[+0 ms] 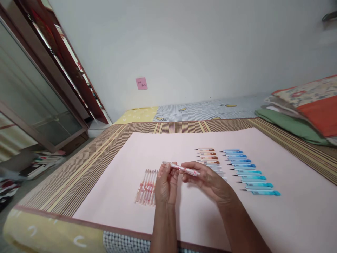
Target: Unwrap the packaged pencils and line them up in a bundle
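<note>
A white pen with a pink-red pattern [187, 170] is held nearly level above the pink sheet [116, 175]. My left hand [166, 182] grips it near its left, tip end. On the patterned barrel close to the right end, the fingers of my right hand [207, 177] are closed. Several similar pink-patterned pens [144, 189] lie side by side to the left, partly hidden by my left hand. Beyond my right hand is a column of brown-and-white pens [210, 154], its lower part partly covered. Farther right, blue pens [249, 170] lie in a slanting column.
The sheet lies on a striped mat [86, 168] over a bed. Folded bedding [297, 123] and a cushion [316, 102] are piled at the right. A pink note [141, 83] is stuck to the wall. At the left stands a glass-panelled door [39, 88].
</note>
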`<state>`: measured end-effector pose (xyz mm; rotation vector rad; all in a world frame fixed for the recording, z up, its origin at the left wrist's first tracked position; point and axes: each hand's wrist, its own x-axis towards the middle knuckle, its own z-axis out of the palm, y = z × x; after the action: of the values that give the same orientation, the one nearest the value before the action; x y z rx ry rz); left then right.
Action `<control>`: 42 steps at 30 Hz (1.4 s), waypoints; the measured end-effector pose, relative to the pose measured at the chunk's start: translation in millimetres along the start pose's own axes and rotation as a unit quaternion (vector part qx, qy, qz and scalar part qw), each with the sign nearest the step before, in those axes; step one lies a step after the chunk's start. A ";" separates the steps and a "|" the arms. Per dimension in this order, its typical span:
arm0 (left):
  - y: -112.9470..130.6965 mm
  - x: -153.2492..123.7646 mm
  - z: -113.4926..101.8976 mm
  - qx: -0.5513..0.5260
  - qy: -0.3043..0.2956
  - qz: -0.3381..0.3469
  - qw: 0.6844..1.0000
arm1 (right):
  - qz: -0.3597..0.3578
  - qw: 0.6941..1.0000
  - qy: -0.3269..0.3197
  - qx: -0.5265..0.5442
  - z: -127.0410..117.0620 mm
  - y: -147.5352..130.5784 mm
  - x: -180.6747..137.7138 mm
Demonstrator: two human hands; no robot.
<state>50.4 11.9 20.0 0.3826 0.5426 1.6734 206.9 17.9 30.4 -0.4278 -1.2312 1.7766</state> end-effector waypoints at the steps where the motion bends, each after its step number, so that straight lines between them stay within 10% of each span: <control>1: 0.1 0.3 -0.1 -0.002 0.003 0.002 1.000 | -0.001 1.000 -0.003 0.007 0.2 0.1 0.0; 23: 1.9 0.5 -3.2 0.044 -0.013 0.005 0.999 | 0.016 0.997 -0.068 -0.016 4.8 1.7 2.1; 33: 2.8 0.5 -3.1 0.197 -0.006 0.005 0.980 | 0.088 0.979 0.062 -0.171 12.3 13.6 12.6; 42: 61.8 5.5 -27.5 0.064 0.303 0.179 0.934 | 0.185 0.940 0.161 -0.238 29.5 60.9 29.8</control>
<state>-16.3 6.4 30.9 0.0421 1.0934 2.1224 141.4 20.1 -3.7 -1.2503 -1.3982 1.6028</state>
